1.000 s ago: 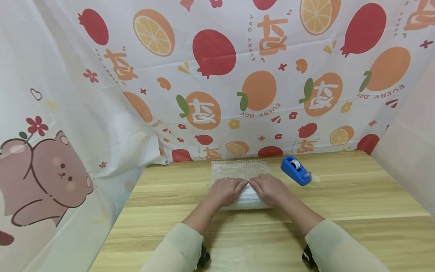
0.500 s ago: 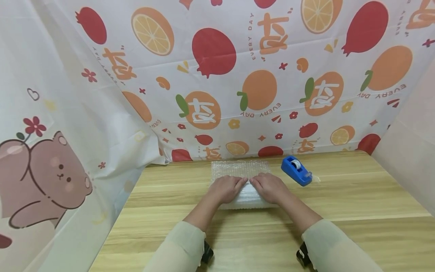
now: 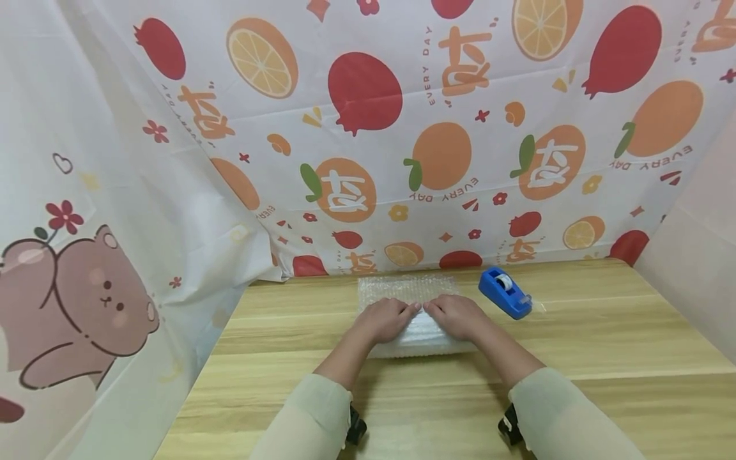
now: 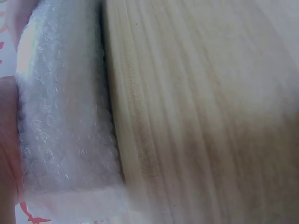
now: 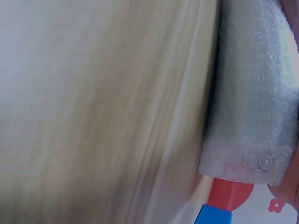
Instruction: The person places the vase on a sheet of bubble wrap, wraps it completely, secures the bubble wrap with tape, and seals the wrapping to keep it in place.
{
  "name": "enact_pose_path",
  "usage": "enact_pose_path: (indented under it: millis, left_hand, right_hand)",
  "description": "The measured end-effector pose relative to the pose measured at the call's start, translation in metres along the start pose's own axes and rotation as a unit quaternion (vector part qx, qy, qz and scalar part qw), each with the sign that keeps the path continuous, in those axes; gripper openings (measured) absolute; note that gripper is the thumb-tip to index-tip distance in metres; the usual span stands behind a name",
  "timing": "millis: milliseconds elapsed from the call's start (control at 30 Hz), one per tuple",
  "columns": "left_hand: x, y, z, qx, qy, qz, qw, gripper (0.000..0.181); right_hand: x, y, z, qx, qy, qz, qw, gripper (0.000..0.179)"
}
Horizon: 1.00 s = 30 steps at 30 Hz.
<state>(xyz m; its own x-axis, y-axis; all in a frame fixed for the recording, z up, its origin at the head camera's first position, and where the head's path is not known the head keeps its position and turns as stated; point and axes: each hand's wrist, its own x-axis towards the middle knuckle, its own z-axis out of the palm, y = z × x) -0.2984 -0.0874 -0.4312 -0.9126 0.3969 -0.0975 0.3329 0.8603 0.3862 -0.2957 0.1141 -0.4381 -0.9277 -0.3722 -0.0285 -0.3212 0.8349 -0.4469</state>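
Observation:
A sheet of clear bubble wrap [image 3: 407, 289] lies on the table, flat at the back and folded into a thicker bundle at the front. My left hand [image 3: 384, 321] grips the bundle's left part and my right hand [image 3: 460, 317] grips its right part, with the thumbs almost meeting in the middle. In the left wrist view the thick bubble wrap [image 4: 65, 112] stands beside the edge of the palm. The right wrist view has the rounded end of the bubble wrap [image 5: 254, 98], with part of the hand [image 5: 287, 186] behind it. Anything inside the wrap cannot be made out.
A blue tape dispenser [image 3: 506, 292] with a loose tape end sits right of the wrap. The wooden table [image 3: 287, 358] runs back to a fruit-printed curtain [image 3: 368, 160]. Another curtain with a bear print [image 3: 109, 300] hangs on the left.
Both hands keep their grip on the bubble wrap. My forearms have drawn slightly closer together, and the head view has tilted a little.

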Motion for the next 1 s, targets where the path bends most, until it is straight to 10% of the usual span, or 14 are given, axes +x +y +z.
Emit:
enact_pose_path:
  millis: [1000]
  left_hand:
    - [-0.0032,-0.0003,-0.0053,-0.076,-0.091,-0.036,0.9923,0.072]
  right_hand:
    - [0.0014,-0.0024,-0.0063,0.061,-0.069,0.057,0.9941,0.052]
